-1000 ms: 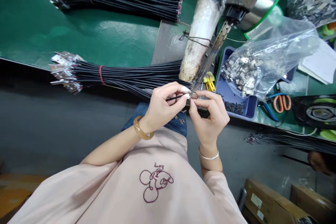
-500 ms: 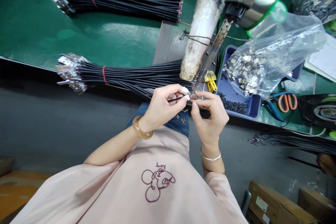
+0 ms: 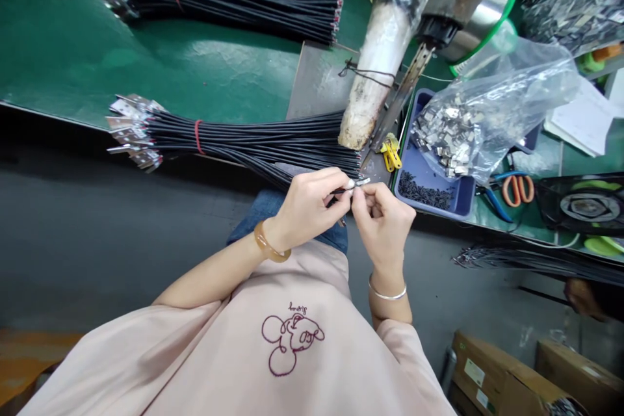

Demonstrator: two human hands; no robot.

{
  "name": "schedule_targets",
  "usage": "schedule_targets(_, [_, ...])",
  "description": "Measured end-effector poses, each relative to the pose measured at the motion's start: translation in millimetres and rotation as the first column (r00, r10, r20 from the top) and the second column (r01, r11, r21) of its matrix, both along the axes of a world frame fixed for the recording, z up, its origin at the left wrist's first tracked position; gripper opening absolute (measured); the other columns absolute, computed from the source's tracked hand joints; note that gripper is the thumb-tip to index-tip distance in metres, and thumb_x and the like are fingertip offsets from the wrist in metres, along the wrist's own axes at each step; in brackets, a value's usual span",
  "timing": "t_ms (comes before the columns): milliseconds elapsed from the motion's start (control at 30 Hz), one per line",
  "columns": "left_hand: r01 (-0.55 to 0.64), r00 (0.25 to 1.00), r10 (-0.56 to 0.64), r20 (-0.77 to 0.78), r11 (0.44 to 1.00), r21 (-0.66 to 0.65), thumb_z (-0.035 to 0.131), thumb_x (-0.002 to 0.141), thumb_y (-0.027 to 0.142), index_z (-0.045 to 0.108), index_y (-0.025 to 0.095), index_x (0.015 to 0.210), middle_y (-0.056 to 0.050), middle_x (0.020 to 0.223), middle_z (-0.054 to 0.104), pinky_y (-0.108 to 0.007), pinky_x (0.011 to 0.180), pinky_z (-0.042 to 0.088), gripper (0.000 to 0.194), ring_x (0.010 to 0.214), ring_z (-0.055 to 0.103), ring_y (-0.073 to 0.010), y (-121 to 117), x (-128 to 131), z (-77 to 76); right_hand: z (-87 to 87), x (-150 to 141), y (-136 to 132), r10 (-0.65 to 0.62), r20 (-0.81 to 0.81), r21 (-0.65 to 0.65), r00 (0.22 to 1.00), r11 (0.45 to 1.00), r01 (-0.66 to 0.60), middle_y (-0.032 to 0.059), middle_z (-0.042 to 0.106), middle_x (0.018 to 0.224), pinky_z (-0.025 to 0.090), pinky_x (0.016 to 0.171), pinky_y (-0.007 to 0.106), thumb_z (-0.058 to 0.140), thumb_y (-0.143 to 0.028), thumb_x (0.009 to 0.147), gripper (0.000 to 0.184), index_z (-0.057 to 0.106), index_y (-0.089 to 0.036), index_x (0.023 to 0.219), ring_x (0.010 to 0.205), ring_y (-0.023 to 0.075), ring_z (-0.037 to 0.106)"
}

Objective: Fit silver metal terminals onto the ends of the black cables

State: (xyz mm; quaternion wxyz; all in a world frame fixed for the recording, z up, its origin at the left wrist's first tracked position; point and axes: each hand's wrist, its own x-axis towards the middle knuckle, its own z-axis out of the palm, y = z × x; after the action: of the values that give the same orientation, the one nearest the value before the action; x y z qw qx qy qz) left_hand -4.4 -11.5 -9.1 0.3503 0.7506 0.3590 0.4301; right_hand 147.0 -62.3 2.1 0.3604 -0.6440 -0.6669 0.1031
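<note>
My left hand (image 3: 316,205) is closed in a pinch around a thin black cable, mostly hidden by the fingers. At the cable's end a small silvery metal terminal (image 3: 363,181) sticks out between the fingertips of both hands. My right hand (image 3: 383,216) has thumb and forefinger pressed together at this terminal, its other fingers curled in. White wrapping covers the fingertips of the left hand. Just beyond both hands lies a bundle of black cables (image 3: 253,136) held by a red band, with flat metal pieces (image 3: 134,130) at its left end.
A second cable bundle (image 3: 244,3) lies farther back. A white-wrapped tube (image 3: 370,78) hangs over the bench beside a metal rod. To the right are a yellow cutter (image 3: 390,153), a blue tray (image 3: 461,208) with metal parts in a plastic bag, and orange-handled pliers (image 3: 517,189).
My right hand's fingers have curled in and moved slightly lower, and the metal terminal now shows above the fingertips. The left hand stays on the cable. The view has shifted a little.
</note>
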Motion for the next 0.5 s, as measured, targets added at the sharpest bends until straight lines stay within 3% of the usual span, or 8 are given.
schedule_targets(133, [0.154, 0.984, -0.127, 0.125, 0.958, -0.241, 0.061, 0.083, 0.013, 0.061, 0.015, 0.075, 0.005, 0.059, 0.055, -0.018, 0.049, 0.035, 0.008, 0.051, 0.042, -0.0054, 5, -10, 2.0, -1.7, 1, 0, -0.020, -0.141, -0.002, 0.990, 1.000, 0.020, -0.0088, 0.047, 0.055, 0.030, 0.044, 0.020, 0.056, -0.030, 0.096, 0.024, 0.062, -0.019, 0.076, 0.043, 0.0046, 0.036])
schedule_targets(233, [0.343, 0.934, -0.251, 0.254, 0.826, -0.447, 0.065, 0.083, 0.017, 0.067, 0.013, 0.080, 0.002, 0.060, 0.062, -0.017, 0.051, 0.041, 0.005, 0.052, 0.051, -0.0063, 12, -18, 4.9, 0.9, 34, 3, -0.211, -0.198, 0.113, 0.957, 0.965, 0.236, -0.0059, 0.054, 0.059, 0.033, 0.047, 0.021, 0.056, -0.035, 0.097, 0.025, 0.065, -0.019, 0.080, 0.046, 0.0065, 0.046])
schedule_targets(300, [0.439, 0.895, -0.305, 0.326, 0.737, -0.514, 0.070, 0.082, 0.018, 0.069, 0.012, 0.078, 0.000, 0.063, 0.066, -0.018, 0.054, 0.045, 0.007, 0.055, 0.057, -0.0076, 17, -20, 6.9, 1.4, 72, 10, -0.334, -0.080, 0.152, 0.939, 0.927, 0.342, -0.0045, 0.054, 0.056, 0.034, 0.048, 0.024, 0.059, -0.035, 0.095, 0.025, 0.068, -0.018, 0.080, 0.046, 0.0080, 0.047])
schedule_targets(367, [0.490, 0.867, -0.323, 0.380, 0.691, -0.531, 0.072, 0.081, 0.019, 0.070, 0.012, 0.073, -0.002, 0.066, 0.069, -0.018, 0.055, 0.047, 0.010, 0.057, 0.060, -0.0086, 20, -20, 8.4, -0.7, 112, 20, -0.344, 0.133, 0.140, 0.930, 0.935, 0.326, -0.0012, 0.060, 0.056, 0.034, 0.049, 0.027, 0.068, -0.032, 0.089, 0.023, 0.069, -0.018, 0.071, 0.047, 0.0092, 0.049])
schedule_targets(400, [0.497, 0.862, -0.319, 0.395, 0.688, -0.528, 0.072, 0.081, 0.019, 0.070, 0.012, 0.072, -0.003, 0.066, 0.070, -0.018, 0.054, 0.046, 0.011, 0.057, 0.059, -0.0084, 22, -19, 8.7, -2.5, 130, 26, -0.304, 0.237, 0.141, 0.922, 0.950, 0.277, -0.0006, 0.061, 0.056, 0.032, 0.049, 0.028, 0.073, -0.031, 0.084, 0.021, 0.069, -0.019, 0.067, 0.045, 0.0087, 0.046])
schedule_targets(500, [0.476, 0.869, -0.294, 0.397, 0.716, -0.510, 0.072, 0.082, 0.022, 0.070, 0.012, 0.072, -0.002, 0.063, 0.067, -0.017, 0.050, 0.041, 0.014, 0.053, 0.054, -0.0069, 25, -16, 7.3, -8.3, 166, 39, -0.238, 0.305, 0.091, 0.922, 0.971, 0.220, -0.0008, 0.064, 0.053, 0.030, 0.046, 0.029, 0.083, -0.030, 0.073, 0.020, 0.069, -0.021, 0.062, 0.041, 0.0078, 0.045])
